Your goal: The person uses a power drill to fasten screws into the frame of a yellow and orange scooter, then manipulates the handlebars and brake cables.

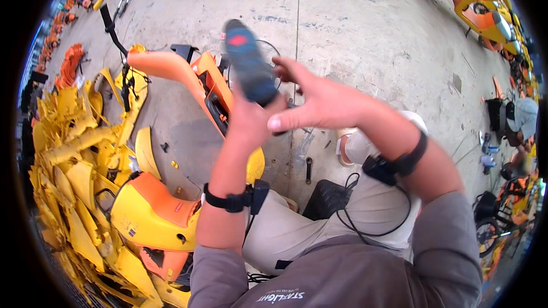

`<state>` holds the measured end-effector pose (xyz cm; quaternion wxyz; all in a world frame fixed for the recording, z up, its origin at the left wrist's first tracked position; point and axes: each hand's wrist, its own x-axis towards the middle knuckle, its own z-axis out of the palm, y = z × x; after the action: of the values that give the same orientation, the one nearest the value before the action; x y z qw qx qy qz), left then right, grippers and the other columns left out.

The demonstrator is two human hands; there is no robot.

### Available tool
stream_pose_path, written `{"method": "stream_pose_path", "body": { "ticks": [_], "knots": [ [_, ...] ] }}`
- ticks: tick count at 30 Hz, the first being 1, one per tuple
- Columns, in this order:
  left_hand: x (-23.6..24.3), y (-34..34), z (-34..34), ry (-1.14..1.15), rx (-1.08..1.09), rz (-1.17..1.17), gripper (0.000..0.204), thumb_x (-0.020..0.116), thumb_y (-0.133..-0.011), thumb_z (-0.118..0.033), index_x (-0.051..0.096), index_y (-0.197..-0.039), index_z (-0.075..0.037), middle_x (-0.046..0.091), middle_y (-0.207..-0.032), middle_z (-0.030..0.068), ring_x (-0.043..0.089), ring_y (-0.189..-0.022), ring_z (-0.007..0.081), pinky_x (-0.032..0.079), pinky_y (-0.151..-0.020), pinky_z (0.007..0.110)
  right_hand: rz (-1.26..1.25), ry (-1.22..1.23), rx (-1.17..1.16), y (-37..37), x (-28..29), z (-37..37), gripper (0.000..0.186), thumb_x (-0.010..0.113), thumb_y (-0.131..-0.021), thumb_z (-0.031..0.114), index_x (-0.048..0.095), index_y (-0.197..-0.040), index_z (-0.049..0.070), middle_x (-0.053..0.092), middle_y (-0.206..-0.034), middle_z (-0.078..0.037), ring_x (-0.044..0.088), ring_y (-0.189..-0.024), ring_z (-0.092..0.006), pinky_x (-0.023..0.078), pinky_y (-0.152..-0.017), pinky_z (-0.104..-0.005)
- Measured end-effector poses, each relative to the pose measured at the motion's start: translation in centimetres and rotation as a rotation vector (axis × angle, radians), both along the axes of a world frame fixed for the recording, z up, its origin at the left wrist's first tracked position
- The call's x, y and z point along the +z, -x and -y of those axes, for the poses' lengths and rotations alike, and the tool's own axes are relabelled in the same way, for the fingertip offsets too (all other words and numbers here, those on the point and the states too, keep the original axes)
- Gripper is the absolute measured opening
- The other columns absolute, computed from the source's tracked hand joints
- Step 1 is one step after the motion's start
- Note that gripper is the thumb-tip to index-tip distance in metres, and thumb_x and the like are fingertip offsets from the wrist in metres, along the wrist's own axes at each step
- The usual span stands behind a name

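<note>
My left hand (251, 115) is closed around the lower part of a dark blue-and-black cordless power tool (248, 60) with a red patch, raised in front of me and smeared by motion. Close on its right, my right hand (311, 98) has its thumb and fingers spread and holds nothing I can see. A small dark part shows between the hands, too blurred to name. Beyond my left forearm stands an orange-and-yellow scooter frame (165, 65), with a black handlebar grip (107, 17) and a yellow-orange rear cover (151, 211).
A tall heap of broken yellow body panels (74, 177) lies at the left. On the concrete floor rest a wrench (309, 170) and a black box-like thing (328, 198) by my legs. Yellow scooters (482, 3) stand far right; another person (522, 120) crouches below them.
</note>
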<state>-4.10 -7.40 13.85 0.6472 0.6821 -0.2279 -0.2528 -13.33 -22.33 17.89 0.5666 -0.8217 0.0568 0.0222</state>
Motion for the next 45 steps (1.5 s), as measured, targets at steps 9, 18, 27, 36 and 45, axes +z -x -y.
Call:
{"method": "stream_pose_path", "body": {
  "ticks": [9, 18, 27, 36, 45],
  "knots": [
    [-2.2, 1.5, 0.6, 0.029, -0.204, 0.232, 0.049, 0.062, -0.089, -0.008, 0.05, -0.135, 0.003, 0.057, -0.127, 0.0139, 0.054, -0.12, 0.0212, 0.042, -0.102, 0.033, -0.009, -1.222, -0.733, 1.0, -2.4, 4.6, 0.012, 0.064, -0.083, 0.004, 0.057, -0.093, 0.002, 0.063, -0.082, -0.01, 0.063, -0.078, -0.0221, 0.054, -0.074, -0.0404],
    [-12.5, -4.6, 5.3, -0.705, -0.045, 0.481, 0.032, 0.059, -0.091, -0.014, 0.062, -0.118, 0.002, 0.069, -0.102, 0.0152, 0.067, -0.095, 0.0243, 0.052, -0.083, 0.033, 0.214, -1.001, -0.87, -2.7, -2.3, 14.7, 0.011, 0.068, -0.081, 0.005, 0.06, -0.085, 0.0, 0.065, -0.081, -0.014, 0.064, -0.075, -0.0238, 0.054, -0.072, -0.0445],
    [-17.8, -9.2, 11.3, -1.105, -0.142, 0.798, 0.028, 0.056, -0.09, -0.024, 0.07, -0.109, -0.01, 0.069, -0.104, 0.0158, 0.066, -0.096, 0.0353, 0.052, -0.086, 0.045, -0.011, -1.285, -1.126, -3.0, -2.3, 16.9, 0.024, 0.065, -0.084, 0.005, 0.052, -0.104, 0.0, 0.059, -0.092, -0.014, 0.06, -0.084, -0.0255, 0.052, -0.081, -0.0452],
    [-22.1, -10.3, 11.0, -1.084, -0.287, 1.197, 0.028, 0.057, -0.091, -0.022, 0.069, -0.115, -0.014, 0.068, -0.107, 0.0072, 0.068, -0.088, 0.0337, 0.055, -0.079, 0.044, -0.059, -1.45, -1.196, -2.1, -2.6, 19.1, 0.021, 0.062, -0.083, 0.003, 0.052, -0.1, -0.002, 0.058, -0.09, -0.014, 0.058, -0.081, -0.0257, 0.051, -0.082, -0.046],
    [-22.1, -9.0, 10.8, -0.923, -0.207, 1.326, 0.017, 0.065, -0.083, -0.017, 0.074, -0.096, -0.01, 0.067, -0.088, 0.0079, 0.066, -0.086, 0.0277, 0.053, -0.075, 0.042, -0.054, -1.462, -1.253, -1.0, -2.1, 19.8, 0.025, 0.062, -0.083, 0.003, 0.05, -0.105, -0.003, 0.055, -0.096, -0.015, 0.057, -0.086, -0.0256, 0.051, -0.084, -0.0459]
  ]
}}
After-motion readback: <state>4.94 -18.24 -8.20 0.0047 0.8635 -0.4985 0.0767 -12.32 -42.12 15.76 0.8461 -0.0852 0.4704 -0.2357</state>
